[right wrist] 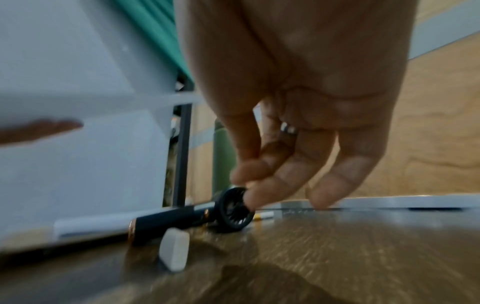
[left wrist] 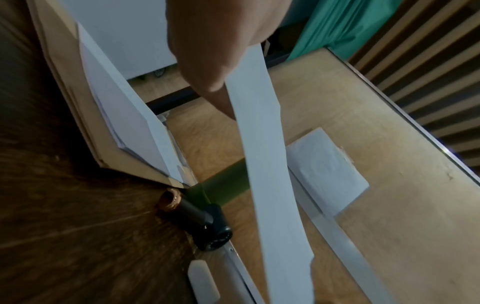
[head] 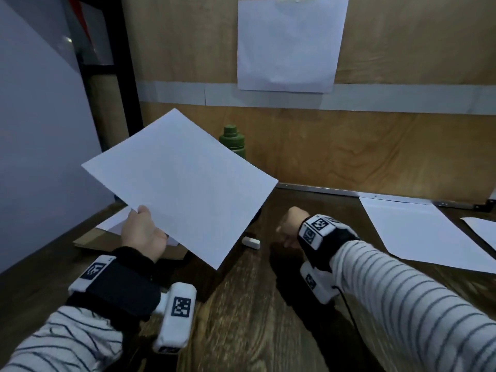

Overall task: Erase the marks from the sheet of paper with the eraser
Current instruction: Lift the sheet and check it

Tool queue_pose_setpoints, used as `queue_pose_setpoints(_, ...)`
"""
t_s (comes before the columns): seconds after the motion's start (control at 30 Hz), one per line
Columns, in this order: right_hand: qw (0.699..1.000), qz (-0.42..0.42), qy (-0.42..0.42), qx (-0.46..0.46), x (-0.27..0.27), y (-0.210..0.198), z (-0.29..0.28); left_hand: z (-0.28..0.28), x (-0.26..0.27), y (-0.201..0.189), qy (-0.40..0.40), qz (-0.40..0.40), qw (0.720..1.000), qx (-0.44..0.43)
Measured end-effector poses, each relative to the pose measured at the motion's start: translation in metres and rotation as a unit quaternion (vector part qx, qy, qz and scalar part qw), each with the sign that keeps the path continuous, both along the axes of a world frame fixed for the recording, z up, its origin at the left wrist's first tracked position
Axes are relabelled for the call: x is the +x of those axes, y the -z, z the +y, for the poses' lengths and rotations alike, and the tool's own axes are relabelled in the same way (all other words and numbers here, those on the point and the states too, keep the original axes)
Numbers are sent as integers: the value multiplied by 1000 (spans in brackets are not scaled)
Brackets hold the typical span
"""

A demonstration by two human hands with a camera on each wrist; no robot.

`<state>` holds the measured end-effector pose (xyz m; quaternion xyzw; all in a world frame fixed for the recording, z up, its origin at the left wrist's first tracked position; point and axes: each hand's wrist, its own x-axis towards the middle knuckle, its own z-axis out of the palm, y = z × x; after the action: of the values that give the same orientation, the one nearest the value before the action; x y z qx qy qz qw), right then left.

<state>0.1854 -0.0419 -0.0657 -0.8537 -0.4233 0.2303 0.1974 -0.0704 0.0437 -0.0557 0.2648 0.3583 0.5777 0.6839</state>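
My left hand [head: 143,218] holds a blank-looking white sheet of paper [head: 182,183] up off the table, tilted, with the thumb on top of its near edge and the fingers beneath. No marks show on the side facing me. In the left wrist view the sheet [left wrist: 267,164] runs edge-on from the thumb. A small white eraser [head: 251,242] lies on the dark wooden table just below the sheet's right edge. My right hand [head: 288,226] hovers right of the eraser [right wrist: 174,248], fingers loosely curled downward and holding nothing.
A black hand-held fan [right wrist: 197,216] lies behind the eraser, close to my right fingertips. A green bottle [head: 232,140] stands against the wooden back wall. Loose white sheets [head: 418,232] lie at the right, and a paper stack on cardboard [left wrist: 122,115] at the left.
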Motion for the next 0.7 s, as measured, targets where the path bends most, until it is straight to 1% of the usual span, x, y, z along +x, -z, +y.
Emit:
queue_pose_setpoints(0.07, 992, 36, 71, 99, 15, -10, -14, -5, 9, 3, 45, 10, 999, 8)
queue_pose_setpoints(0.13, 963, 132, 135, 194, 26, -19, -31, -16, 22, 2, 82, 14, 996, 24)
queue_pose_setpoints(0.17, 941, 198, 147, 230, 33, -23, -41, -20, 31, 1, 99, 10, 995, 26)
queue_pose_setpoints(0.23, 898, 335, 133, 252, 39, -28, -60, -30, 47, -5, 129, 26, 991, 38)
queue_pose_setpoints(0.27, 890, 368, 109, 246, 42, -30, -69, -35, 56, -7, 142, 29, 988, 43)
queue_pose_setpoints(0.3, 897, 363, 84, 236, 46, -30, -78, -38, 64, -9, 151, 44, 986, 47)
queue_pose_setpoints(0.33, 915, 329, 72, 222, 49, -31, -87, -39, 70, -9, 156, 62, 984, 50)
queue_pose_setpoints(0.37, 929, 292, 76, 213, 51, -33, -97, -43, 76, -12, 163, 69, 983, 51)
queue_pose_setpoints(0.4, 933, 281, 90, 203, 53, -34, -106, -45, 81, -12, 166, 78, 982, 50)
queue_pose_setpoints(0.53, 927, 309, 128, 171, 74, -32, -138, -64, 104, -17, 199, 95, 973, 71)
queue_pose_setpoints(0.6, 916, 315, 165, 184, 86, -30, -148, -76, 113, -21, 206, 127, 966, 88)
queue_pose_setpoints(0.7, 891, 335, 222, 211, 106, -25, -168, -90, 112, -29, 216, 138, 961, 108)
